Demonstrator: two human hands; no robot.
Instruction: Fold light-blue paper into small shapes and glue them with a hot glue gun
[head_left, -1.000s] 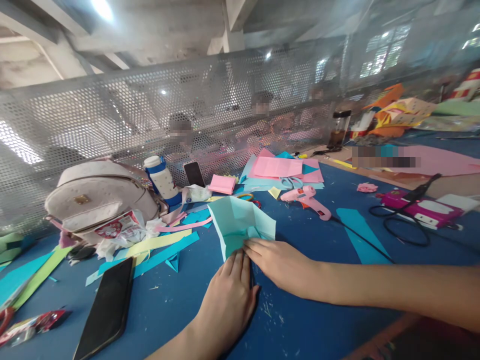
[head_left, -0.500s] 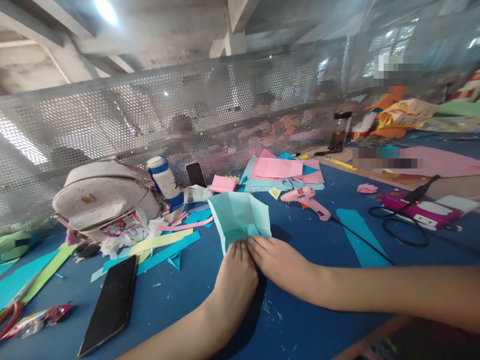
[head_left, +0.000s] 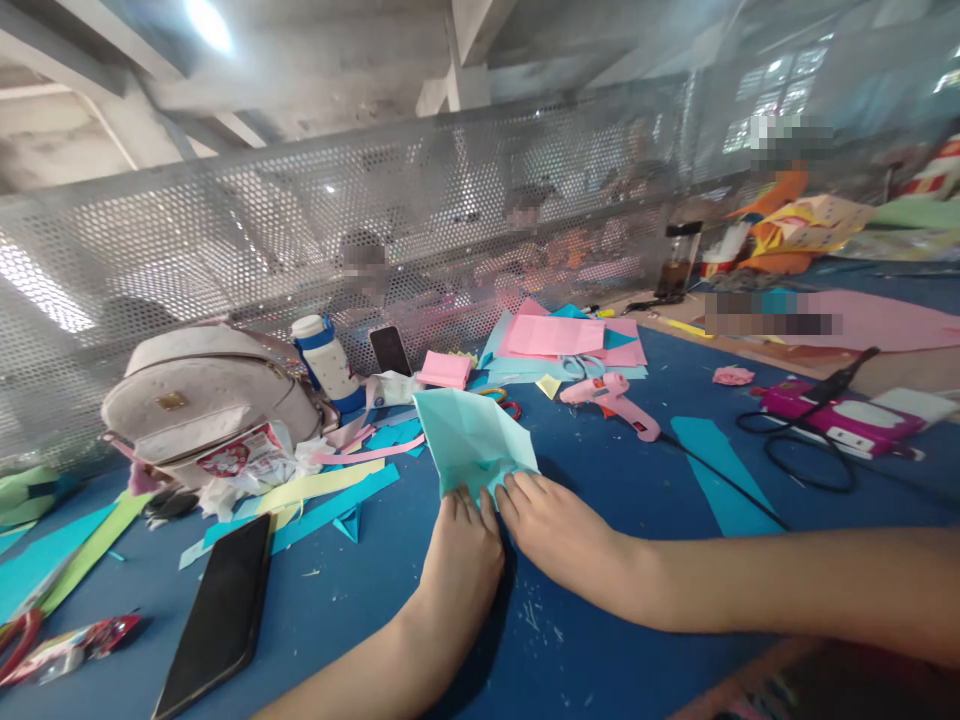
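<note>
A light teal sheet of paper (head_left: 469, 435), partly folded, stands up from the blue table (head_left: 360, 610) just beyond both my hands. My left hand (head_left: 461, 555) lies flat, fingers together, its tips pressing the paper's near edge. Beside it on the right, my right hand (head_left: 559, 530) rests flat too, fingertips on the same folded edge. The two hands touch side by side. The paper's lower fold is hidden under my fingers.
A black phone (head_left: 217, 615) lies at the near left. A pale backpack (head_left: 199, 395), a bottle (head_left: 322, 360) and paper strips crowd the left. A pink glue gun (head_left: 611, 395) with its cord, scissors (head_left: 795, 435) and pink sheets (head_left: 559, 335) lie to the right. A perforated metal screen (head_left: 225, 240) closes the back.
Both hands slid a little forward along the paper's near edge. The raised part of the sheet has folded narrower, into a more pointed shape.
</note>
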